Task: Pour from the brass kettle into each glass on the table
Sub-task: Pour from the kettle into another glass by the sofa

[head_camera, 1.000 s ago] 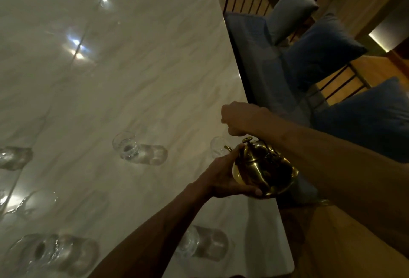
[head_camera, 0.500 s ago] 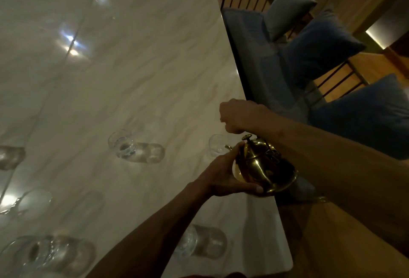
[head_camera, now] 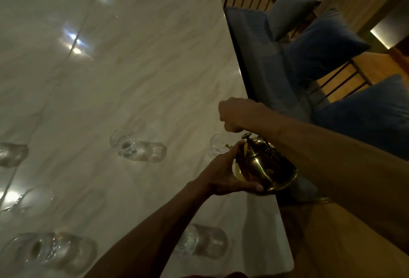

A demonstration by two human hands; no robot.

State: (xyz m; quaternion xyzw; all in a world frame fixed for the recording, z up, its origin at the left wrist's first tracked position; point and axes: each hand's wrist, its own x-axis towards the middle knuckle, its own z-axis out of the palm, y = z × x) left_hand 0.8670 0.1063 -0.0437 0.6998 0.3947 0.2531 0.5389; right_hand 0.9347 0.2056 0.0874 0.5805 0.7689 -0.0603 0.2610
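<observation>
My left hand cups the brass kettle from below, fingers wrapped on its belly; kettle tilted, spout over the glass at the marble table edge; my right hand fisted above, presumably on the handle.

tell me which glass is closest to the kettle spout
The glass by the table's right edge, right at the brass kettle spout, partly hidden by the left hand. The others stand clearly farther left or nearer.
</observation>
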